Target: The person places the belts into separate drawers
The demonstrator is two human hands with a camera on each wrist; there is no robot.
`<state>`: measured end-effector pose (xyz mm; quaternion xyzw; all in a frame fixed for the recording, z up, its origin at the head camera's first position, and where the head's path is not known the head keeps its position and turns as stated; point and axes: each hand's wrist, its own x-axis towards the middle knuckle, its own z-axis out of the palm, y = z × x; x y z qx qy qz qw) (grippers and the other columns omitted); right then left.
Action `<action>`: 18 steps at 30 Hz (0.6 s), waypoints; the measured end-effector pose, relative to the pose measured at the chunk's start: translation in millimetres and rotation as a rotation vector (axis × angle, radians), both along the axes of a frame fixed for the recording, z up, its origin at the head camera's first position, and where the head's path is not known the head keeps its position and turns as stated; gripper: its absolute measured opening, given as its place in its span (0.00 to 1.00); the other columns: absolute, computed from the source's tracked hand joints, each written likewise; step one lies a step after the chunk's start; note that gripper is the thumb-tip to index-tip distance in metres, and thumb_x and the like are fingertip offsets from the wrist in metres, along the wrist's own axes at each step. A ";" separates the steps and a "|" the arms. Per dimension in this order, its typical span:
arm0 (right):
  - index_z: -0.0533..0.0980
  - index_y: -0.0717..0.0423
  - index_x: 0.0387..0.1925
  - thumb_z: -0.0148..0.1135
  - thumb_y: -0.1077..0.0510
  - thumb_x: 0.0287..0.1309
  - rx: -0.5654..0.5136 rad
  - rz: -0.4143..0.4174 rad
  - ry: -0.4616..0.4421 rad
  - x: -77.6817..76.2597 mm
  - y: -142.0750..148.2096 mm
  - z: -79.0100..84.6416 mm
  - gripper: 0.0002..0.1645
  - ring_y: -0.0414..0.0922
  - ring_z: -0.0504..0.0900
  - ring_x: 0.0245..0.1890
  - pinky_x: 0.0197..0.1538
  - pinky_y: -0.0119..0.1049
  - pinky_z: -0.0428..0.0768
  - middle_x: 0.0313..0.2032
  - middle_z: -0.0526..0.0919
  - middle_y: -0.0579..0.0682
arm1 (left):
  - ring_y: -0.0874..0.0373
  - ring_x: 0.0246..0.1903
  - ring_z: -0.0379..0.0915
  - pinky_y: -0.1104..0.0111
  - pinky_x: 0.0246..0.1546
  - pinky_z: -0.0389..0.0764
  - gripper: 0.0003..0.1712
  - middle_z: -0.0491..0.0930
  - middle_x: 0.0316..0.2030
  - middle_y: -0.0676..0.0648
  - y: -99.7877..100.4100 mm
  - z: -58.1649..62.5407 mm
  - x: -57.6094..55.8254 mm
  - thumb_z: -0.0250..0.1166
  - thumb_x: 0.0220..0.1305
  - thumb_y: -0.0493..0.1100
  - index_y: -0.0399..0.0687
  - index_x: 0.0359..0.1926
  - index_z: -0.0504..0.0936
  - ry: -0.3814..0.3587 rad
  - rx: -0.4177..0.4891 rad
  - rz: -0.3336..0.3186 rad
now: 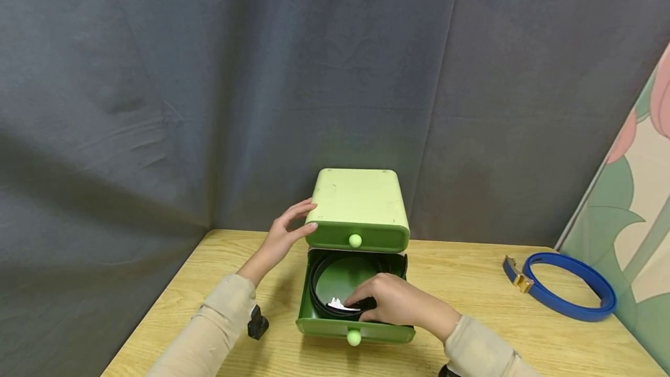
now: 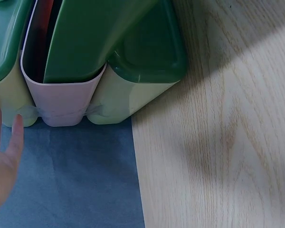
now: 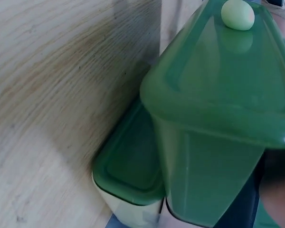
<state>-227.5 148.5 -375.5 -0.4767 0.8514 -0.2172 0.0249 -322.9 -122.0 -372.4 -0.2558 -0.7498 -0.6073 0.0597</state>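
Note:
A small green drawer cabinet (image 1: 358, 196) stands on the table with its middle drawer (image 1: 319, 327) pulled out. Coiled inside that drawer is a black belt (image 1: 314, 284) with a silver buckle (image 1: 340, 305). My right hand (image 1: 394, 301) reaches into the drawer and pinches the belt beside the buckle; its fingertips are partly hidden. Against the cabinet's upper left side rests my left hand (image 1: 280, 242), thumb and fingers spread. In the left wrist view, two extended fingers of the left hand (image 2: 4, 166) touch the cabinet's side.
A blue belt (image 1: 576, 306) with a gold buckle lies coiled on the right of the wooden table (image 1: 471, 272). Behind hangs a grey curtain (image 1: 335, 74). A floral panel (image 1: 633, 220) borders the right side. Below the pulled-out drawer is a closed green drawer (image 3: 130, 164).

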 end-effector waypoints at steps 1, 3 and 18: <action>0.86 0.50 0.47 0.75 0.59 0.52 -0.003 -0.004 0.018 0.2 1.5 0.3 0.18 0.33 0.83 0.46 0.48 0.28 0.79 0.44 0.86 0.38 | 0.45 0.66 0.61 0.44 0.65 0.59 0.28 0.61 0.72 0.45 0.1 0.1 -0.2 0.65 0.68 0.38 0.42 0.67 0.72 0.002 0.000 -0.001; 0.86 0.49 0.46 0.76 0.58 0.52 -0.008 -0.011 0.051 0.4 5.5 1.0 0.18 0.34 0.83 0.46 0.49 0.30 0.80 0.44 0.86 0.38 | 0.44 0.66 0.61 0.43 0.66 0.58 0.28 0.61 0.72 0.44 0.2 0.1 -0.4 0.65 0.68 0.37 0.40 0.67 0.72 0.004 0.003 -0.002; 0.87 0.46 0.31 0.76 0.55 0.50 -0.114 0.021 0.165 -0.4 19.2 -1.1 0.05 0.37 0.83 0.43 0.46 0.32 0.80 0.40 0.87 0.43 | 0.47 0.64 0.64 0.42 0.65 0.58 0.27 0.64 0.71 0.48 0.7 2.4 3.0 0.66 0.67 0.40 0.45 0.65 0.75 0.010 0.003 0.014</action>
